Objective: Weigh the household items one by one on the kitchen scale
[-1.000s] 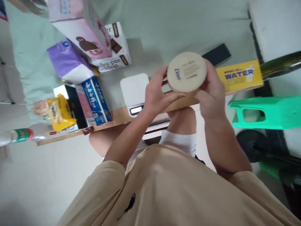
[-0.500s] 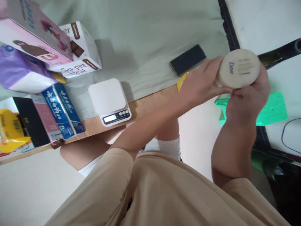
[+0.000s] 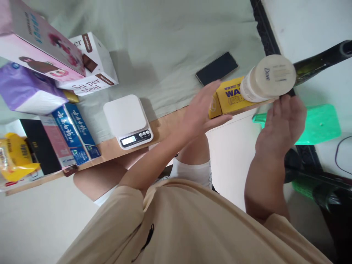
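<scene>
Both hands open, holding nothing — left hand point(image 3: 205, 110), right hand point(image 3: 280, 123); jar point(image 3: 268, 79) sits at the table point(image 3: 165, 126) edge's right end — nudge it inward.

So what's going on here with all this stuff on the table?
A person in a beige shirt sits at a table covered with a pale green cloth. A round Dove jar rests on a yellow box at the table's edge. Both hands are open: the right hand just below the jar, the left hand beside the box. A white kitchen scale, a dark phone and several packages lie nearby.
</scene>
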Action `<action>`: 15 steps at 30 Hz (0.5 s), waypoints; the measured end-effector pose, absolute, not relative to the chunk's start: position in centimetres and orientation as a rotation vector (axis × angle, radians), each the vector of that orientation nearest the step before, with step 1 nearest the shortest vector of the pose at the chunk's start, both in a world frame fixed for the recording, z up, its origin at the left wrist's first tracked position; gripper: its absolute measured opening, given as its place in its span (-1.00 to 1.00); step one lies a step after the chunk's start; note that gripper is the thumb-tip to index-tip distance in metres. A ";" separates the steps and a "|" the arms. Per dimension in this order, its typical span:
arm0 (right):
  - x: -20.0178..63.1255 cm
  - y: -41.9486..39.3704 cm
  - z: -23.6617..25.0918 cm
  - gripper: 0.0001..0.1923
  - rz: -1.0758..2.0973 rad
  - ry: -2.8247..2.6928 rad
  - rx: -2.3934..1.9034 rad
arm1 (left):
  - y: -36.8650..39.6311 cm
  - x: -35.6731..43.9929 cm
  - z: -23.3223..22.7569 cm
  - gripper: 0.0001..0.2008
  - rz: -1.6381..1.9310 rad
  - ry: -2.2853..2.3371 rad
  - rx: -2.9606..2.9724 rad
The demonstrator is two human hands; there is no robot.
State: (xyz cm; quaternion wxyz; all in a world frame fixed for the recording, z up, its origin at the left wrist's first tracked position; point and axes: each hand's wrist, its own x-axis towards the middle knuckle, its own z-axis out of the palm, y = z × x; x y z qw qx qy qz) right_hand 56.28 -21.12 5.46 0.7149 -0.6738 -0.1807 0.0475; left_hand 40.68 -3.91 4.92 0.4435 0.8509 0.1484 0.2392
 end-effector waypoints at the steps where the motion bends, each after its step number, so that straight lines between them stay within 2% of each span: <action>1: 54.8 -21.6 5.6 -0.55 0.038 -0.347 -1.509 | -3.9 38.0 4.3 -0.20 0.595 0.395 2.099; 3: 51.6 -22.0 5.7 -0.61 -0.091 -0.290 -1.507 | -4.3 32.3 3.1 -0.26 0.613 0.504 2.088; 6: 46.3 -21.6 5.0 -0.89 -0.083 -0.297 -1.516 | -6.1 23.9 1.5 -0.22 0.568 0.614 2.075; 8: 42.9 -21.0 4.2 -0.82 0.177 -0.371 -1.599 | -7.6 19.1 0.9 -0.28 0.525 0.721 2.014; 11: 38.6 -19.3 3.4 -0.81 0.671 -0.614 -1.704 | -9.4 13.7 0.6 -0.60 0.546 0.934 1.943; 15: 34.3 -15.7 3.7 -0.79 1.088 -1.020 -1.649 | -10.3 8.7 1.1 -0.65 0.749 1.233 1.880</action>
